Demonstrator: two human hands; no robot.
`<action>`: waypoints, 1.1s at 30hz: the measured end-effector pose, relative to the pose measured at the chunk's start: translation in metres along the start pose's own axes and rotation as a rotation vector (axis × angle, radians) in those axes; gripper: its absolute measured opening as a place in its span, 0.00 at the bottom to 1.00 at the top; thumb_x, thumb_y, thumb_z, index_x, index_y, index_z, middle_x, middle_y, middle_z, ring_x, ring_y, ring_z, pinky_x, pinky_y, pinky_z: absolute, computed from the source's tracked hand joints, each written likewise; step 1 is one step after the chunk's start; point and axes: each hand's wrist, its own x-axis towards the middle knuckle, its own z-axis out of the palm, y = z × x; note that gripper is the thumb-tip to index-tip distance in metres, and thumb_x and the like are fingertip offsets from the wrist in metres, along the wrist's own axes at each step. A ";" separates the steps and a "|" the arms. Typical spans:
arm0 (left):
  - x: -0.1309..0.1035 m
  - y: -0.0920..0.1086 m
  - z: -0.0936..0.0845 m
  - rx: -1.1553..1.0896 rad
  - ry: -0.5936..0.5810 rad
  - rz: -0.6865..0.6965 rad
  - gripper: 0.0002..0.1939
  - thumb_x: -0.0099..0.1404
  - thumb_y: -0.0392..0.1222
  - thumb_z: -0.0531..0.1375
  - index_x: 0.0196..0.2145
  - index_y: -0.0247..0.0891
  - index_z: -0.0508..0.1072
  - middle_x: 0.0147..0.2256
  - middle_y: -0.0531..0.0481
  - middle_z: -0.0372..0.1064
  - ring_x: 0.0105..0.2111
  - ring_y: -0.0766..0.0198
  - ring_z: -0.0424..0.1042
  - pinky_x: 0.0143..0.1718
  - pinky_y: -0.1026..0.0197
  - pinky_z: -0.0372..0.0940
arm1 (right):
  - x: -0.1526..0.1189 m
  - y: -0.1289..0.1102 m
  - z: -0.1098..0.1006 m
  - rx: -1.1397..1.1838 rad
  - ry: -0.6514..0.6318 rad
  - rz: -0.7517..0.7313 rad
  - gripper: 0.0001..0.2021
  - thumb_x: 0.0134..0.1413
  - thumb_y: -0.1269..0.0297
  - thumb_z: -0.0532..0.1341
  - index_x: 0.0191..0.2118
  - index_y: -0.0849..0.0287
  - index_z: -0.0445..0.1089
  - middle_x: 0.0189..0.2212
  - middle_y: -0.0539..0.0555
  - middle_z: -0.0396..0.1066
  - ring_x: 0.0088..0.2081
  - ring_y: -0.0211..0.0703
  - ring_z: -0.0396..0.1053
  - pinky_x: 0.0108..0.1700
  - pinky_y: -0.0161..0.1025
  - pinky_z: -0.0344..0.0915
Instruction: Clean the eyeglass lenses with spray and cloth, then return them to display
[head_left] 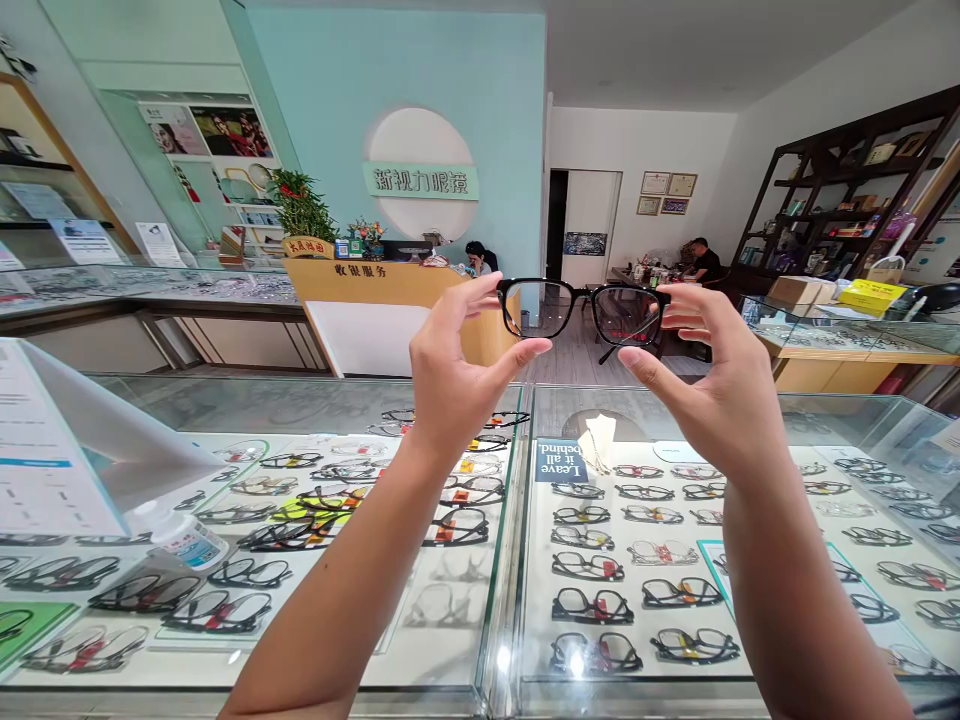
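A pair of black-framed glasses point(582, 293) is held up above the glass display counter, roughly level, its lenses facing the camera. My left hand point(465, 350) grips the left end of the frame, fingers at the outer corner and thumb below the lens. At the opposite end, my right hand point(712, 350) holds the other corner, its thumb under the right lens. One folded temple arm shows behind the right lens. Beneath my hands, the glass counter point(517, 560) shows rows of other glasses.
A folded paper sign point(60, 440) and a white bottle point(184, 538) stand on the counter at the left. Behind are a reception desk point(375, 290) with a person, another person at a far table, and a counter with a yellow box point(870, 297).
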 end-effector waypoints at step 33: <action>-0.005 0.005 -0.001 0.180 0.096 0.145 0.41 0.59 0.73 0.71 0.60 0.46 0.72 0.53 0.42 0.78 0.53 0.46 0.78 0.59 0.42 0.72 | 0.000 0.006 0.002 0.021 -0.130 0.083 0.31 0.67 0.47 0.67 0.71 0.48 0.67 0.64 0.61 0.76 0.64 0.62 0.75 0.64 0.65 0.72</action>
